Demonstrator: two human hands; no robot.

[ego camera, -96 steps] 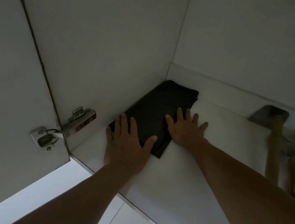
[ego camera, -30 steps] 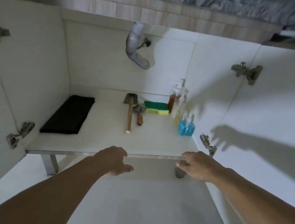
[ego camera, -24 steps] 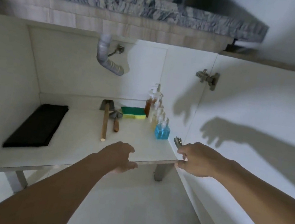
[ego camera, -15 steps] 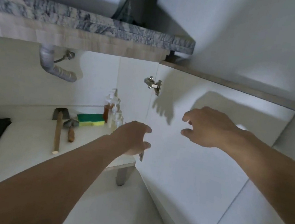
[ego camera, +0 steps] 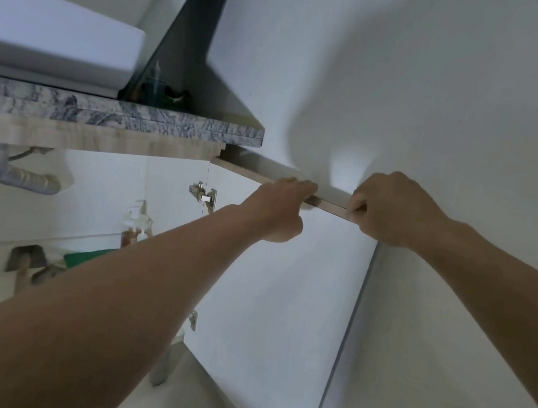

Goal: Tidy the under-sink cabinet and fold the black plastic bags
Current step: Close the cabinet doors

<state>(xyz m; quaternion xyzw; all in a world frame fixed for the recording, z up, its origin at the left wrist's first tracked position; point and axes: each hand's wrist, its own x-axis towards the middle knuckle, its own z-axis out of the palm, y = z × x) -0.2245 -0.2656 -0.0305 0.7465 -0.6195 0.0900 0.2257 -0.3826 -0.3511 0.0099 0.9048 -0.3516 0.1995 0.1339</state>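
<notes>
The right cabinet door [ego camera: 283, 292] stands swung open, white inside, against the wall. My left hand [ego camera: 280, 209] curls over its top edge. My right hand [ego camera: 387, 210] grips the same edge near the outer corner. Inside the cabinet [ego camera: 95, 200] I see a pump soap bottle [ego camera: 135, 223], a green sponge [ego camera: 80, 258] and a wooden-handled tool [ego camera: 23, 268], partly hidden by my left forearm. The folded black bags are out of view.
A grey drain pipe [ego camera: 12, 173] hangs under the marble counter [ego camera: 111, 114], which carries a white basin [ego camera: 49, 38]. The upper hinge [ego camera: 203, 193] joins door and cabinet. A white wall [ego camera: 449, 91] stands right behind the door. Pale tiled floor [ego camera: 198, 401] lies below.
My hands left the folded black bags and the shelf edge, rose to the right, and now hold the top edge of the right door. The view swung right and up.
</notes>
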